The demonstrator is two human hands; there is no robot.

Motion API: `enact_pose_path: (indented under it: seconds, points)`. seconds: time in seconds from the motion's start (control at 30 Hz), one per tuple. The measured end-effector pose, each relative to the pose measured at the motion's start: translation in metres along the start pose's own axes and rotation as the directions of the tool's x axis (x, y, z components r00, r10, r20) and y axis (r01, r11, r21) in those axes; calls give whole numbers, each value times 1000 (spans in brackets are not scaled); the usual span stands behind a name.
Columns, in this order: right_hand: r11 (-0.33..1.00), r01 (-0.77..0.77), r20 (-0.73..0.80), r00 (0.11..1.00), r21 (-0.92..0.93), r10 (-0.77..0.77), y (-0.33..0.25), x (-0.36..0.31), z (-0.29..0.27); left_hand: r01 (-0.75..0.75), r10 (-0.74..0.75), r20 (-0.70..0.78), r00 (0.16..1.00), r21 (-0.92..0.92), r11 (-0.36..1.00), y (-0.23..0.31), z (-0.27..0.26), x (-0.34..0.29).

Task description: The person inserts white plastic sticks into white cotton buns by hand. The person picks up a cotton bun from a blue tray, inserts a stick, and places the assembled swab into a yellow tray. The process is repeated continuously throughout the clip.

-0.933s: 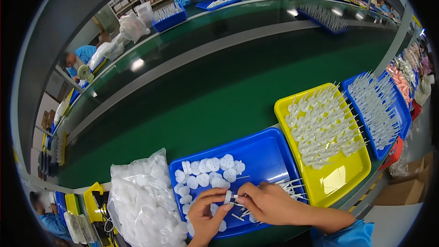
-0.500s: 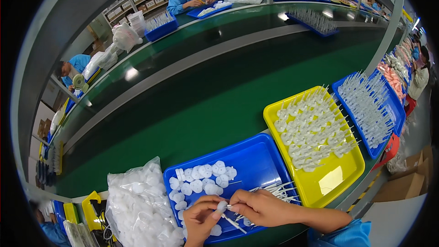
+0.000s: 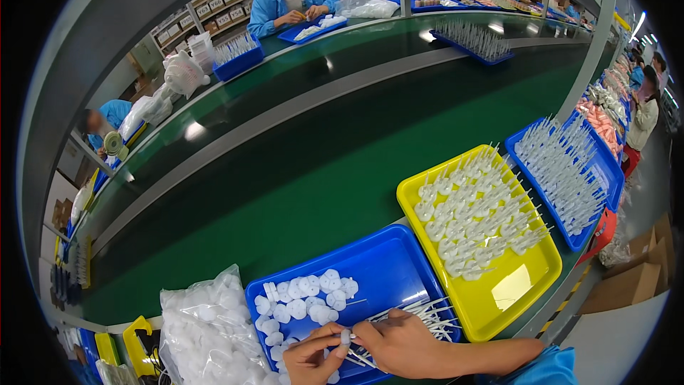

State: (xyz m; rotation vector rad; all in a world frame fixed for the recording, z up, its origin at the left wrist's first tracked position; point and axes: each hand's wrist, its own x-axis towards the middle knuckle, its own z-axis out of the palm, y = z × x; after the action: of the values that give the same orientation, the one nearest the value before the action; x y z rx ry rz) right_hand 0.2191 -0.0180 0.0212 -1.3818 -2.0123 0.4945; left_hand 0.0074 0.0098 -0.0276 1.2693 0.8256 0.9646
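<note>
1. Green conveyor belt (image 3: 299, 171) fills mid-frame; blue tray (image 3: 385, 271) sits lower centre.
2. Left hand (image 3: 313, 360) pinches a white cap (image 3: 345, 336) over the tray.
3. Right hand (image 3: 406, 346) grips a thin white stick (image 3: 363, 358) touching that cap.
4. Yellow tray (image 3: 520, 292) lies right.

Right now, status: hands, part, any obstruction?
Left hand and right hand both pinch a small white cap over the blue tray. Loose white sticks beside right hand.
</note>
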Motion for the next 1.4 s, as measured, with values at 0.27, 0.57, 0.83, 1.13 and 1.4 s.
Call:
enact_pose_path:
  seconds: [0.27, 0.57, 0.83, 1.13, 1.4]
  points:
    - [996, -73, 57, 996, 54, 70, -3, 1, 11, -115, 116, -23, 993, 48, 992, 6, 2, 6]
    - [951, -53, -46, 996, 304, 71, 7, 13, -1, -456, 442, 125, 888, 359, 815, 19, 3, 23]
    - [916, -94, -12, 994, 391, 107, 5, 13, -1, -491, 468, 169, 868, 438, 753, 22, -1, 20]
    - [916, -77, -46, 994, 394, 103, 4, 9, 2, -547, 540, 157, 827, 441, 711, 18, 3, 16]
    - [936, -6, -78, 996, 353, 36, 1, 9, -1, -548, 551, 146, 821, 468, 693, 22, 9, 14]
